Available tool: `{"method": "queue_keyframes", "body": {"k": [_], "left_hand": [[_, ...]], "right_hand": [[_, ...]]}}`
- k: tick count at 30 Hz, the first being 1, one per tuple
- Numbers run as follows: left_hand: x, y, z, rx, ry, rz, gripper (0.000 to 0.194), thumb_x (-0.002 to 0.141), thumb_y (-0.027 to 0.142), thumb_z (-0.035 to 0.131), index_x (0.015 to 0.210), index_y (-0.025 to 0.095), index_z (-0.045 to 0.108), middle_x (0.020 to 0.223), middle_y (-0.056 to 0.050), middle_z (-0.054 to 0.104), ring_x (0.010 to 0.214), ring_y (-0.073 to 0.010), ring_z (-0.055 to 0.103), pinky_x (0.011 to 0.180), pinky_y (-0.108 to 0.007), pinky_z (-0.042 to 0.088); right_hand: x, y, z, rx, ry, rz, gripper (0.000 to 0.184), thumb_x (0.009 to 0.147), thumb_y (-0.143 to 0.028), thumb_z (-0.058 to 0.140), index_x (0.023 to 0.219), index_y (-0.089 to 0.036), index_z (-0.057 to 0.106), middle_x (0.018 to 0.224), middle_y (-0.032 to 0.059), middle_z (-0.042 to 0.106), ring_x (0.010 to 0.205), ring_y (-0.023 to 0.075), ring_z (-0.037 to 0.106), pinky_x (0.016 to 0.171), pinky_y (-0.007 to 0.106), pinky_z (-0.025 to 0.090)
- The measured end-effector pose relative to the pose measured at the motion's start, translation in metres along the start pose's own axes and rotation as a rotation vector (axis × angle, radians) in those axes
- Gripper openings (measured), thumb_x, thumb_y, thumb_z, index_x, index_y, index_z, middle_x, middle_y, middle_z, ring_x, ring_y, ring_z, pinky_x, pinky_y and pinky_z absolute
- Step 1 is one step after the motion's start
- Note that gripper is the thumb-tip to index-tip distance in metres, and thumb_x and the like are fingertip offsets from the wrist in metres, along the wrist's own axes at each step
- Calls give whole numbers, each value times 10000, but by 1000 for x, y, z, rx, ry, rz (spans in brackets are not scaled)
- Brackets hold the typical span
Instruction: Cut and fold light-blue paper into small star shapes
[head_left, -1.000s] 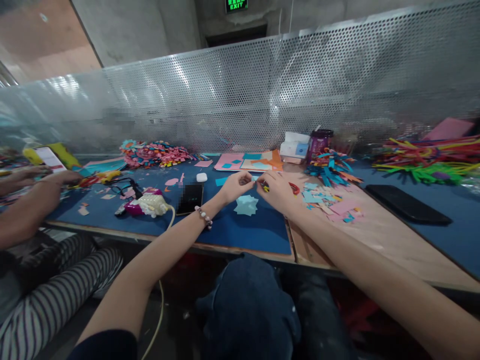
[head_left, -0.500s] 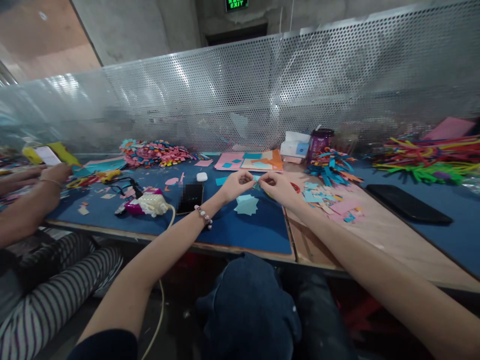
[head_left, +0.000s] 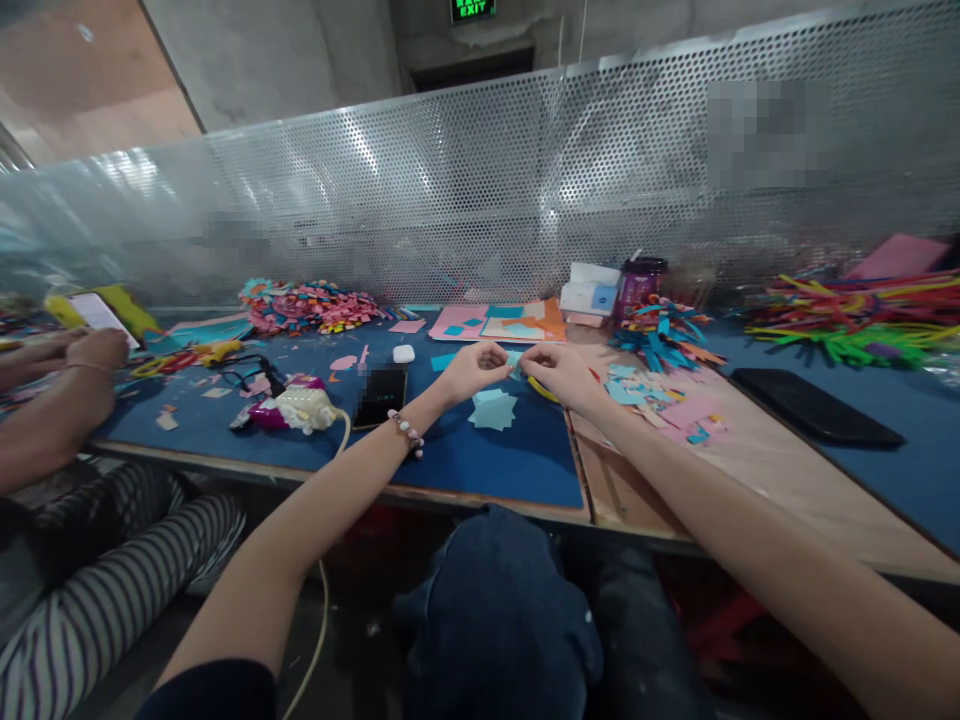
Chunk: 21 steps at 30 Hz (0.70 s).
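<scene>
My left hand [head_left: 477, 370], with a beaded bracelet on its wrist, is closed in a pinch above the blue table mat. Opposite it, my right hand [head_left: 556, 372] is pinched too, its fingertips close to the left ones. Between them is a small light-blue piece of paper or foam [head_left: 515, 361], partly covered by the fingers. Just below lies a loose pile of light-blue squares [head_left: 493, 410] on the mat. Part of a yellow scissors-like handle [head_left: 541, 389] shows under my right hand.
A dark phone [head_left: 381, 396], a power strip [head_left: 296, 408] and a white case [head_left: 403, 353] lie to the left. Coloured sheets [head_left: 442, 325] are behind. Scraps [head_left: 660, 395] and a black phone [head_left: 817, 407] sit rightward. A co-worker's hand [head_left: 97, 350] is far left.
My hands stay nearly in place, with only slight finger movement around the light-blue piece. The co-worker's hand at the far left has shifted a little left.
</scene>
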<state>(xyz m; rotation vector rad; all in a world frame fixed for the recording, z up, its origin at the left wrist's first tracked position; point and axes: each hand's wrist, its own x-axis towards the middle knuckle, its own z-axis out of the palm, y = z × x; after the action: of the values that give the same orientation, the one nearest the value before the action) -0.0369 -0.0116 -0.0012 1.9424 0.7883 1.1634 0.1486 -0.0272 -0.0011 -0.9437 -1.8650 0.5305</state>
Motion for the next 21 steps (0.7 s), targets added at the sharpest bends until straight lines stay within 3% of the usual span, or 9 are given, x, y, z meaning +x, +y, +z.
{"method": "queue_keyframes", "body": {"k": [9, 21], "left_hand": [[2, -4, 0, -84, -6, -51, 263, 686, 284, 709, 805, 114, 547, 697, -23, 620, 643, -107, 622, 672, -273, 501], [1, 0, 0, -31, -37, -104, 246, 743, 323, 666, 800, 107, 563, 688, -66, 661, 646, -136, 636, 616, -267, 478]], "right_hand": [[1, -2, -1, 47, -22, 50, 203, 771, -334, 513, 720, -182, 637, 715, 13, 635, 666, 150, 546, 572, 246, 394], [0, 0, -3, -19, -25, 3, 211, 767, -365, 543, 761, -178, 639, 725, 13, 635, 657, 148, 549, 587, 257, 394]]}}
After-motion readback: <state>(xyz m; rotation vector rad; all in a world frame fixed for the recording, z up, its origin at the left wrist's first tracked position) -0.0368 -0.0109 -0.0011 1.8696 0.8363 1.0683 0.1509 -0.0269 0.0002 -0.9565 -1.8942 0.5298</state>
